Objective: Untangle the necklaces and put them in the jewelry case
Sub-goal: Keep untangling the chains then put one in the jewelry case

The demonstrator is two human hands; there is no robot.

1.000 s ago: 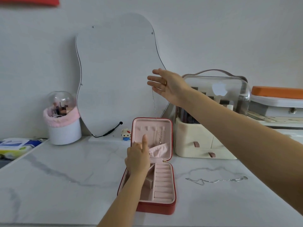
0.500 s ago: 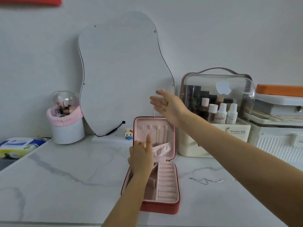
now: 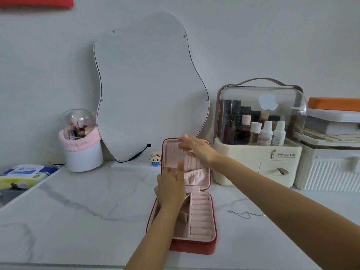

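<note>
The red jewelry case (image 3: 194,247) lies open on the marble table, its pink lid (image 3: 169,152) standing upright. My right hand (image 3: 196,148) is at the top of the lid with its fingers stretched out, pinching a thin silver necklace (image 3: 197,164) that hangs down against the lid's lining. My left hand (image 3: 171,187) is low on the lid at the fabric pouch (image 3: 196,177), fingers curled on the pouch's edge and one finger pointing up. A second silver necklace (image 3: 246,214) lies loose on the table to the right of the case.
A wavy mirror (image 3: 148,84) leans on the wall behind the case, with a small toy figure (image 3: 155,158) at its foot. A cosmetics organiser (image 3: 259,133) and white boxes (image 3: 331,152) stand at the right; a brush holder (image 3: 81,141) and wipes pack (image 3: 23,174) at the left.
My right hand has come down from in front of the mirror to the top of the case lid, bringing the hanging necklace with it. My left hand has stayed at the pouch.
</note>
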